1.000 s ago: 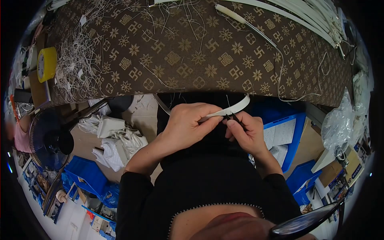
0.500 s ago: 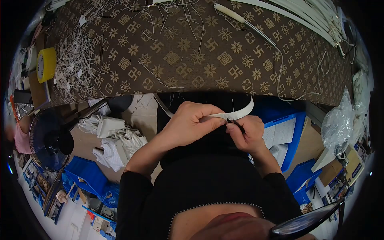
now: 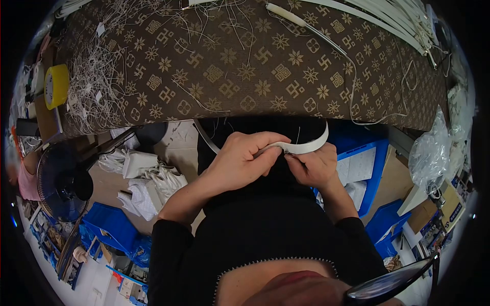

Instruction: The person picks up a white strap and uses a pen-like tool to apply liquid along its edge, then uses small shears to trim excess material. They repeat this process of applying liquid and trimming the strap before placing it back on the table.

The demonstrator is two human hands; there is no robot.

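A narrow white strap [image 3: 312, 147] runs between my hands over my dark lap. It curls upward on the right, and its other end shows left of my wrist. My left hand [image 3: 246, 159] is closed on the strap, thumb and index finger pinching it. Close beside it, my right hand [image 3: 315, 164] has its thumb at the strap's lower edge and its fingers curled behind. A small dark spot sits between the two thumbs; I cannot make out what it is. A loose thread [image 3: 298, 135] stands up above the strap.
A brown patterned cloth [image 3: 245, 86] covers the table ahead. On it lie tangled white threads [image 3: 97, 86], a pale-handled tool with a cord [image 3: 286, 14] and white straps [image 3: 393, 25]. Yellow tape [image 3: 56, 86] and a fan [image 3: 64, 182] are left; a blue crate [image 3: 376, 178] is right.
The dark object seen by my right fingers earlier is now mostly hidden. My right thumb has moved slightly left, closer to my left hand. The table view has shifted slightly.
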